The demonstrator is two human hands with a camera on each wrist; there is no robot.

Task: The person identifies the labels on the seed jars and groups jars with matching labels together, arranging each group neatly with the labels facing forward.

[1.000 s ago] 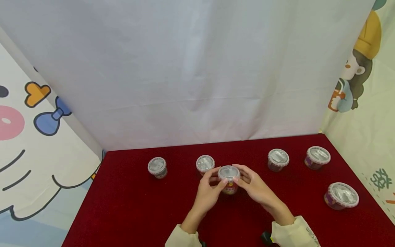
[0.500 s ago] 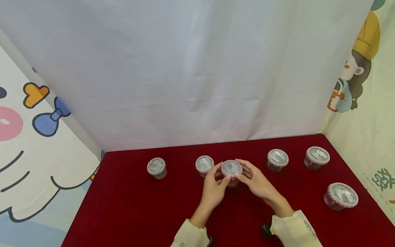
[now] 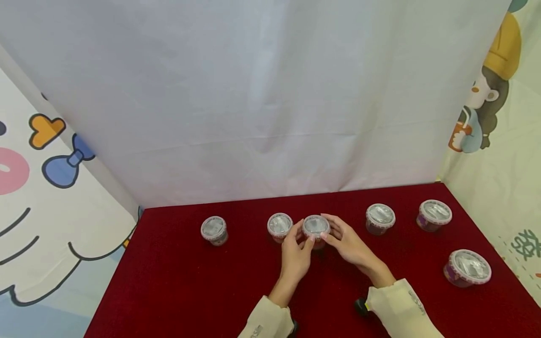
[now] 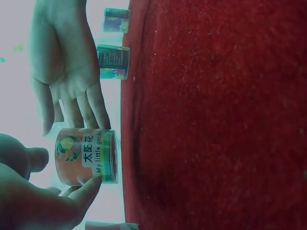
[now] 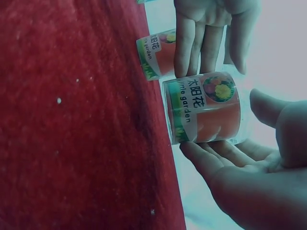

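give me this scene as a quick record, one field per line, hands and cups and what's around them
left hand: grips the held cup from its left
right hand: grips it from its right
held cup: upright, lid on, seemingly just off the red cloth
label: orange and green, flower picture, "little garden"
nearest cup: just left of the held cup
far left: lidded cup
right side: inner back cup, outer back cup, front cup
backdrop: pale curtain
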